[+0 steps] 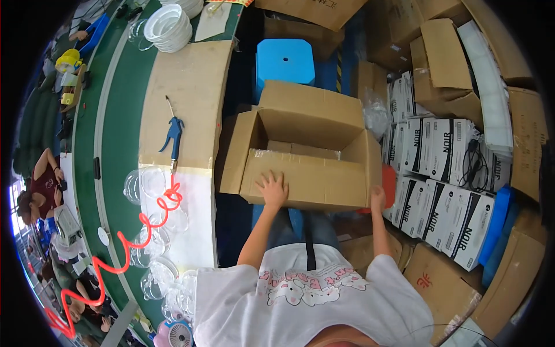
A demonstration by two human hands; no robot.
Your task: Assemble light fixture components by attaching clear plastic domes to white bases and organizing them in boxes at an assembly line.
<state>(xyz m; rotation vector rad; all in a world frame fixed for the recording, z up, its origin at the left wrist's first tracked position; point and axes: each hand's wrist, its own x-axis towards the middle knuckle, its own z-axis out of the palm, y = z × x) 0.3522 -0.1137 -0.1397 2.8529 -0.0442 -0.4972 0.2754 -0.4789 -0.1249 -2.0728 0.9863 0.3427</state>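
In front of me is a cardboard box with its top flaps folded outward; more cardboard shows inside at the bottom. My left hand lies flat on the near flap, its fingers spread. At the box's near right corner, my right hand is closed on the edge of the right flap. Some of its fingers are hidden. A red object shows partly behind that flap.
A blue stool stands beyond the box. On the left bench lie a blue air gun with a coiled red hose, clear lids and stacked white bowls. White printed cartons are piled on the right. Other people work far left.
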